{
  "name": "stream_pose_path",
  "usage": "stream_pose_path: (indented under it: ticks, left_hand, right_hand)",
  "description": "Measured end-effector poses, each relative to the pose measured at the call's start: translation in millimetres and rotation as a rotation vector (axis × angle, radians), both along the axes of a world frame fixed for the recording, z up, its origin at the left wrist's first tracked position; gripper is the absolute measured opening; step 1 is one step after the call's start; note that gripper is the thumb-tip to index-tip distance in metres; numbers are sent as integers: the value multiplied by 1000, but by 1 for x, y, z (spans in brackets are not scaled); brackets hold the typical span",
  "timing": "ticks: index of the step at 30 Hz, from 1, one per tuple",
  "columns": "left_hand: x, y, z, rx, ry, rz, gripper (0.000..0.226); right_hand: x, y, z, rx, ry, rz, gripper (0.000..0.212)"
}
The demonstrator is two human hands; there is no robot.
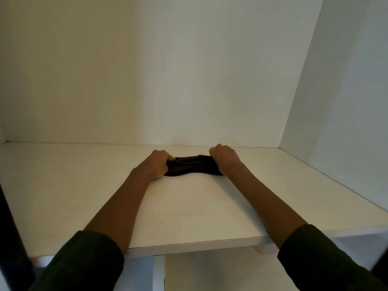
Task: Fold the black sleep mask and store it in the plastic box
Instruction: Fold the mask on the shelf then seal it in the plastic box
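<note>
Left hand (pixel 157 164), right hand (pixel 224 157) gripping ends of creased black sleep mask (pixel 193 166)

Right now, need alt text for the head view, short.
Two hands grip the ends of a black sleep mask lying on a white shelf, the left hand at its left end and the right hand at its right end. Bare forearms in dark sleeves reach in from below; plain white walls enclose the shelf, and no plastic box is in view.
</note>
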State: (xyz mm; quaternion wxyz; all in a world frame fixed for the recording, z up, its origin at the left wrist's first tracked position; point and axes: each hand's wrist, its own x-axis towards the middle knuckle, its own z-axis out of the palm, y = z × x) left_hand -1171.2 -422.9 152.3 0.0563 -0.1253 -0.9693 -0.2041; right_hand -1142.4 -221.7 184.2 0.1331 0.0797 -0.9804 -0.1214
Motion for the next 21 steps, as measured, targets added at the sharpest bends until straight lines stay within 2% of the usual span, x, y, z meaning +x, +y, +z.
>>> stream_pose_path:
  ticks: [2,5,7,10,12,14,17,19,21]
  left_hand:
    - [-2,-1,0,-8,1,0,59]
    - [-6,-3,-1,-10,-10,3,59]
    - [-6,-3,-2,-3,-16,2,59]
    - [-5,-4,-1,0,-27,3,57]
    - [-5,-3,1,2,-35,8,57]
    - [-4,-2,3,19,-47,11,57]
    - [2,1,5,73,-71,40,58]
    - [8,8,7,89,-52,58,51]
    - [14,21,12,20,-6,65,46]
  right_hand:
    - [0,3,1,-7,-15,-6,38]
    - [0,8,4,-15,-39,-32,17]
    - [1,9,4,-18,-51,-39,22]
    - [4,6,4,-12,-82,-48,18]
    - [3,2,3,-46,-91,-61,28]
    - [2,0,2,-104,-86,-85,31]
    - [2,-1,1,-196,9,-137,5]
    - [1,1,1,-282,54,-212,10]
    - [-1,7,1,-387,59,-277,19]
